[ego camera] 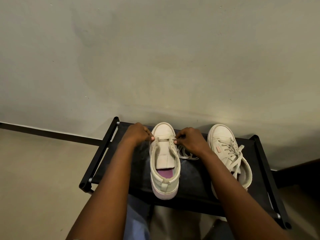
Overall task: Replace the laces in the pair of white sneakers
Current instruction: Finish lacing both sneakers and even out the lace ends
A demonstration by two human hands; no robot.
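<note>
Sneaker (164, 163) standing on a black rack (194, 182), lace (163, 139) crossing its lowest eyelets; left hand (136, 135) and right hand (192, 140) each pinch one lace end. Laced second sneaker (222, 133) beside it.

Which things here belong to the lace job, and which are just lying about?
Job: left hand and right hand, both pinching the lace; nearly unlaced sneaker; laced sneaker.
Not part of it: black rack, wall, floor.
</note>
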